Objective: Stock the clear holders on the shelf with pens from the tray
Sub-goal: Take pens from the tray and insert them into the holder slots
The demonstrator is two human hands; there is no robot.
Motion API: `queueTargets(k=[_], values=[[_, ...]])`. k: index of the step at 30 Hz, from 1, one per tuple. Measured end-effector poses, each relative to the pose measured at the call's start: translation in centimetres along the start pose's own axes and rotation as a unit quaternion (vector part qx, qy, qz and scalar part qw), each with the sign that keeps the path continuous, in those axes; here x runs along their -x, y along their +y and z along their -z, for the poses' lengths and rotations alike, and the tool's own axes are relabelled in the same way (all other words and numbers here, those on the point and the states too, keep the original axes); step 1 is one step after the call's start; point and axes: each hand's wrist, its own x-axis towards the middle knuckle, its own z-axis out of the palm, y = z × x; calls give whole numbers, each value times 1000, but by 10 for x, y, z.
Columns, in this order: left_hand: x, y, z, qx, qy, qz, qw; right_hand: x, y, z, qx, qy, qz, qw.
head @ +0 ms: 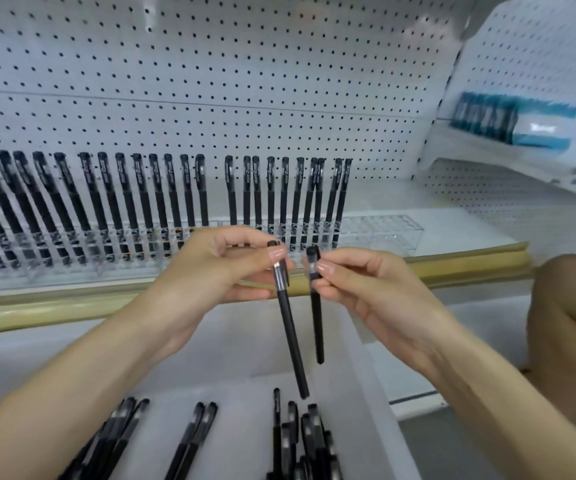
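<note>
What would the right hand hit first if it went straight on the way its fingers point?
Its fingers point left, so the right hand, pinching the right pen, would probably meet the left pen first, which the left hand pinches close beside it. Depth between them is unclear.

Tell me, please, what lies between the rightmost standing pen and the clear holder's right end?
In the head view, only empty slots of the clear holder lie beyond that pen.

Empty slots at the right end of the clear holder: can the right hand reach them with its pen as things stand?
Probably yes. The empty slots sit just beyond the right hand, nothing stands between them, and the fingers pinch its pen near the top, body hanging down.
</note>
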Motion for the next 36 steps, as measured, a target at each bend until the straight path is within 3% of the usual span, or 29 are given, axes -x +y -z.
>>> queueTargets(k=[5, 16, 19, 23, 28, 36], values=[[-6, 5, -11, 12, -35, -1, 999, -8, 1, 8, -18, 16, 37, 999], [-23, 15, -14, 28, -19, -14, 999, -34, -35, 27, 213, 8, 131, 968], [-29, 20, -17, 17, -18, -22, 999, -46, -51, 36, 229, 19, 144, 962], [-40, 25, -19, -12, -11, -33, 999, -63, -73, 50, 219, 50, 172, 959], [-45, 22, -20, 27, 14, -44, 999, -84, -94, 70, 181, 96, 200, 958], [-45, 19, -14, 36, 19, -38, 998, -111, -93, 86, 291, 169, 228, 914]])
